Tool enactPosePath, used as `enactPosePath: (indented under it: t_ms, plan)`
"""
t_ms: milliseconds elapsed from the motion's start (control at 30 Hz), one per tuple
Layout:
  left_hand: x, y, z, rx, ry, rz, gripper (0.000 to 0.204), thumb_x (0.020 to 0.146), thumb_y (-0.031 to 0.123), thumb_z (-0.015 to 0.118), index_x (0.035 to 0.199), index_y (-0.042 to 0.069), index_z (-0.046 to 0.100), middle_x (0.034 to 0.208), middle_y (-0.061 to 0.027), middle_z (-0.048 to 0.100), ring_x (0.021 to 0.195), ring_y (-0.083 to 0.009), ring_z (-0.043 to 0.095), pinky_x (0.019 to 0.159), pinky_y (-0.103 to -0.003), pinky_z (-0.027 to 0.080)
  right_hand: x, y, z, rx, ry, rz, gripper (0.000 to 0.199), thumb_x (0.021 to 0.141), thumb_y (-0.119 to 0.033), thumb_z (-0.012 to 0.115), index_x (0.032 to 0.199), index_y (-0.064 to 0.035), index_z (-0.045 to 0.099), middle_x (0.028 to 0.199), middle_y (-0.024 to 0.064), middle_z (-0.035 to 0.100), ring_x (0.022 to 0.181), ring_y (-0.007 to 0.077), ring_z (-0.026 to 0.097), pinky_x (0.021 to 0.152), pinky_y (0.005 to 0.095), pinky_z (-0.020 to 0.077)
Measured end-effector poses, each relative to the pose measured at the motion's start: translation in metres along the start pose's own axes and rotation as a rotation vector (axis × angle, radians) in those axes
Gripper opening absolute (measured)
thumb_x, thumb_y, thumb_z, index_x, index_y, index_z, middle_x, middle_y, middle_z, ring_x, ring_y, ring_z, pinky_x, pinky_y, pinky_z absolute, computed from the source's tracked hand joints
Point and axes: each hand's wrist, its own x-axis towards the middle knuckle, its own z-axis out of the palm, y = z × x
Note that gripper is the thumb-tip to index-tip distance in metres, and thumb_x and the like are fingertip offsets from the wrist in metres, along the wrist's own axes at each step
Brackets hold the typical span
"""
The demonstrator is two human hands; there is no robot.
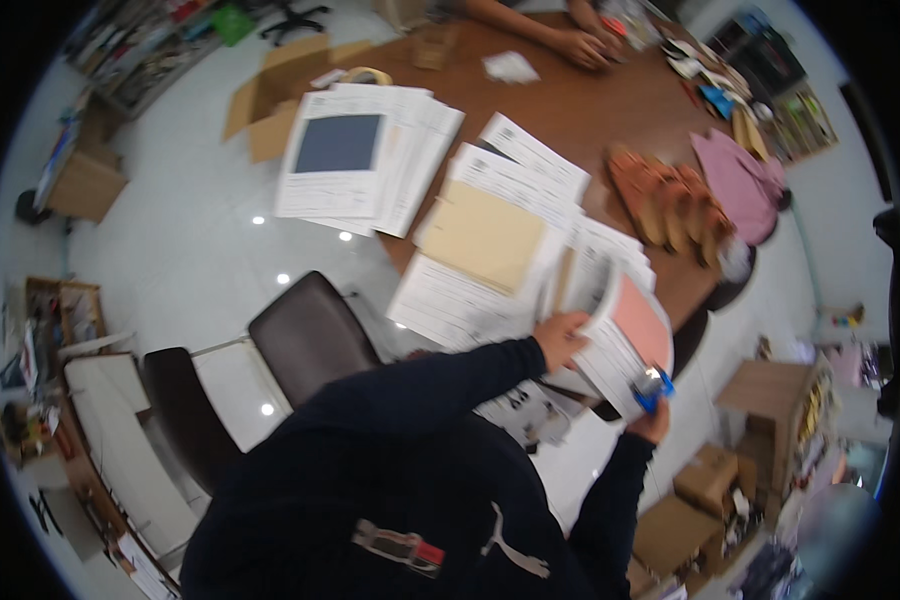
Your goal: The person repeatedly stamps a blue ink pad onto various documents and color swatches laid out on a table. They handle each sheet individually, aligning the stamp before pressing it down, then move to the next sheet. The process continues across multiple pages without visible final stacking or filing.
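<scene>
My left hand [562,340] is closed on the left edge of a white printed sheet, which bends upward near the table's front corner. A pink swatch [640,318] covers the upper part of that sheet. At the sheet's lower right corner, my right hand [652,424] grips a small blue tool with a shiny part [653,386]; its exact kind is unclear. The tool overlaps the sheet's edge. Just left of my hands lie printed sheets topped by one with a cream swatch [485,236]. Farther left is a stack with a dark blue swatch [338,143].
Orange sandals [668,205] and pink cloth [738,180] lie on the right of the brown table [560,95]. Across it rest another person's hands [585,48]. An open cardboard box [270,110] stands beyond the left edge. A dark chair [310,325] stands at my left.
</scene>
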Motion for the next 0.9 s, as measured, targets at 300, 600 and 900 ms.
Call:
enactPosePath:
  t_ms: [300,600,900]
  plan:
    - [-0.056,0.089,-0.163,-0.076,0.264,0.591,0.038,0.091,0.006,0.061,0.126,-0.003,0.051,0.098,-0.0091,0.064,0.076,-0.0163,0.067,0.062,-0.028,0.059,0.023,-0.028,0.128,0.114,-0.402,0.048,0.065,0.085,-0.027,0.06,0.132,0.014,0.041,0.143,0.0244,0.042,0.122,0.0313,0.052,0.105,0.0437,0.0404]
    - [-0.121,0.093,-0.46,0.096,0.865,0.267,0.045,0.08,0.0,0.066,0.125,0.005,0.059,0.126,-0.0135,0.057,0.105,-0.0271,0.061,0.072,-0.043,0.059,0.024,-0.004,0.097,-0.309,0.244,0.114,0.026,0.087,-0.017,0.068,0.105,0.0013,0.062,0.091,0.0062,0.065,0.078,0.0155,0.066,0.064,0.0306,0.0584]
    - [-0.115,0.114,-0.429,1.204,1.308,0.243,0.049,0.085,0.01,0.066,0.132,0.009,0.054,0.118,-0.0136,0.061,0.104,-0.0251,0.06,0.086,-0.037,0.049,0.043,-0.034,0.033,-0.86,0.308,0.02,0.032,0.088,-0.021,0.069,0.106,0.0042,0.061,0.084,0.0059,0.067,0.065,0.009,0.06,0.054,0.0222,0.0495]
